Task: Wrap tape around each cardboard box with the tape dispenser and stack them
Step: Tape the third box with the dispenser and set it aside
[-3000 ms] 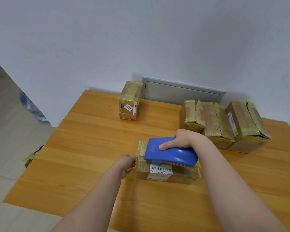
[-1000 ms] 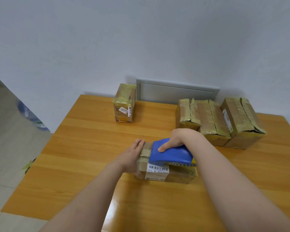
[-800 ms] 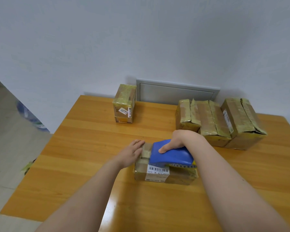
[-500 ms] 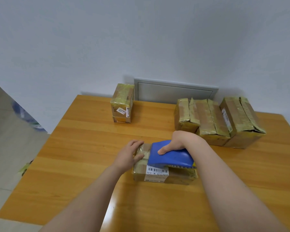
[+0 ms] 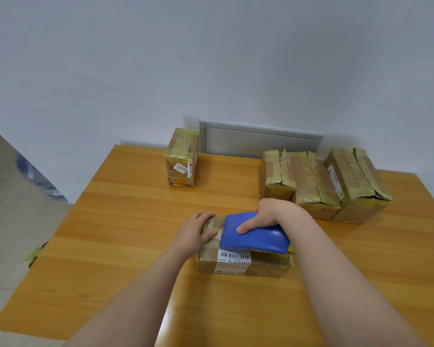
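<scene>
Right hand [image 5: 273, 213] around rounded blue dispenser [image 5: 259, 238]

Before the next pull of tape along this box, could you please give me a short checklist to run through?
1. Right hand grips the dispenser: ok.
2. Dispenser sits on top of the box: ok.
3. Left hand holds the box's left end: ok.
4. Box lies flat on the table: ok.
5. Tape on the box top pressed flat: cannot tell; most of it is hidden under the dispenser.
6. Other boxes stand apart from this one: ok.
</scene>
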